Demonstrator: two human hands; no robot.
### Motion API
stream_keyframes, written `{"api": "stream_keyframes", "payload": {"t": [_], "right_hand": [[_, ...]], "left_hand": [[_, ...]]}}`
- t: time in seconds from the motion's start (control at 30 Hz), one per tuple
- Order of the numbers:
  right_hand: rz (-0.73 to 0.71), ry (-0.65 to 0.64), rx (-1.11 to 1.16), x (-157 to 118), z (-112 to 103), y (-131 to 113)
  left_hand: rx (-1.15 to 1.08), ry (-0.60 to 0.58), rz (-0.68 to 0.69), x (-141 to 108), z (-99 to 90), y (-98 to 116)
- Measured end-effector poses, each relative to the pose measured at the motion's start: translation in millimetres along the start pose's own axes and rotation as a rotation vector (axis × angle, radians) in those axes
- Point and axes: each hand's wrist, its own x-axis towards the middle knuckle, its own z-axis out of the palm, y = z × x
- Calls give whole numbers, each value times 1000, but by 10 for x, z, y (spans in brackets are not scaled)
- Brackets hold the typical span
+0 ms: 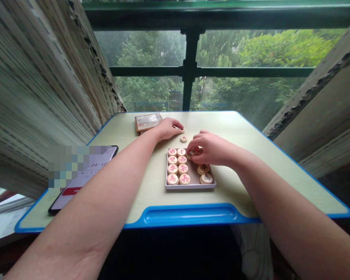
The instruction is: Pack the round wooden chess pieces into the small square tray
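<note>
A shallow white box (191,186) stands on the table, holding round wooden Chinese chess pieces. Red-marked pieces (172,168) fill two columns on its left, and black-marked pieces (206,178) lie along its right side. Over the box's far part, my right hand (211,147) has its fingers closed on a Chinese chess piece (189,156), partly hidden by them. Beyond the box, my left hand (167,129) pinches another piece (182,131) at the tabletop. One loose piece (184,139) lies flat between the hands.
A flat box with a printed lid (148,121) lies behind my left wrist. At the left, a phone (87,175) rests on the table, partly behind my left forearm. The table (239,128) has a blue edge and a blue front tray (189,214). Curtains flank the window.
</note>
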Motion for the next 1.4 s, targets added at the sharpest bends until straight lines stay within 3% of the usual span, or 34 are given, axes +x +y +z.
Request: {"api": "stream_keyframes", "payload": {"t": [0.6,0.7,0.83,0.93,1.13,1.2,1.3,1.4], "right_hand": [[31,-29,24,7,-14,-39],[119,63,63,11,-19,-1],[235,346,89,40,42,164],[293,428,135,69,106,289],[300,470,278,81,150,336],[250,465,353,54,127,290],[180,475,405,-16,72,199],[146,461,422,-94,18,139]], "left_hand": [[-35,5,-3,-27,3,41],[-121,19,3,-40,-3,54],[-312,35,-22,-89,-26,124],[-410,33,-13,-146,-18,231],[-510,29,77,-364,81,537],[-478,85,109,-470,94,618],[-479,150,108,-630,81,677],[-477,133,104,-754,62,664]]}}
